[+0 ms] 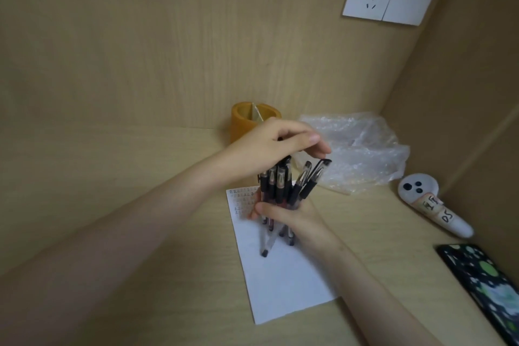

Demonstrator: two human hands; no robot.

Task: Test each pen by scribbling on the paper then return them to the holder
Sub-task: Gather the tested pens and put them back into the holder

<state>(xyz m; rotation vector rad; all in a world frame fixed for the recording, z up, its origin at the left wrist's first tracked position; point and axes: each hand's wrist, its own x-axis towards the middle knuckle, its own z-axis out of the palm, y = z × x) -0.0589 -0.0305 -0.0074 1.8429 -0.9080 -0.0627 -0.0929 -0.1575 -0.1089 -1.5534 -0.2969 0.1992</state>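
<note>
Currently the right hand (289, 216) wraps its fingers and thumb round the middle of a bundle of black-capped clear-barrelled pens (276, 185), holding them just above the white sheet of paper (280, 284). The pens stand nearly upright, with their long axes running top to bottom, caps up and writing ends down toward the paper. Two on the right splay outward toward the crumpled clear bubble wrap (362, 149).

The left hand (269, 143) arches over the caps with its fingers curled down. A dark cap end shows between them, so it appears to pinch one pen at its top. Any pen chosen would therefore lift straight up along its own axis, out of the right hand's grip.

The amber cylindrical pen holder (244, 121) stands behind the bundle against the back panel of the pale wooden desk (140, 205), slightly to the left. The left hand is the nearer hand and partly overlaps it. The paper looks unmarked apart from printed rows at its far edge, so testing seems barely begun.
</note>
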